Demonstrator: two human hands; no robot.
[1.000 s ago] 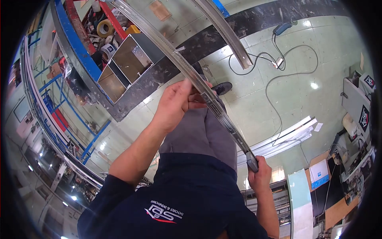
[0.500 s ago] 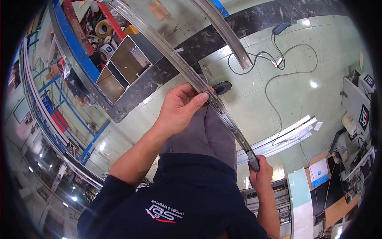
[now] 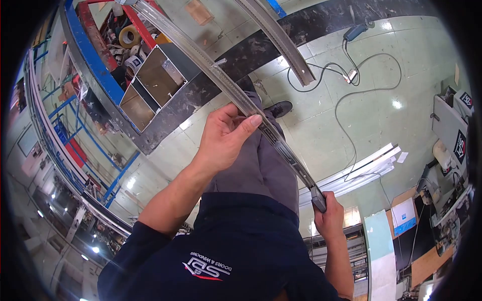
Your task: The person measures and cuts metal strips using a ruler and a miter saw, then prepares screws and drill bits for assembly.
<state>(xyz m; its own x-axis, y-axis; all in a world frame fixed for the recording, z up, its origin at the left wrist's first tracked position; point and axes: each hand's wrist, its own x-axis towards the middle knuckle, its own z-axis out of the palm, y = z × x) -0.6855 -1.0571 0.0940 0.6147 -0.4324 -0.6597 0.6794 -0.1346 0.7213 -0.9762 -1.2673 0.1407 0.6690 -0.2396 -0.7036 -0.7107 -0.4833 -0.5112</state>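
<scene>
A long grey metal profile (image 3: 213, 75) runs diagonally from the upper left to the lower right, over the dark workbench and across my front. My left hand (image 3: 221, 138) is closed around its middle, the thumb pressing on top beside a narrow slotted metal strip (image 3: 283, 149) in the channel. At the near lower end, my right hand (image 3: 330, 215) grips the profile by its grey end piece (image 3: 317, 196), with the fingers partly hidden. Another metal profile (image 3: 281, 42) lies across the bench, its end sticking out over the floor.
A compartmented box (image 3: 160, 75) and a red-framed bin holding tape (image 3: 129, 37) stand on the left. On the right floor lie a corded power tool (image 3: 355, 33), its looping cable and white strips (image 3: 351, 173). My shoe (image 3: 279, 109) is below the bench edge.
The held profile and both hands have shifted very slightly up and left in the view. The bench and the other profile also appear slightly shifted. Both grips look the same.
</scene>
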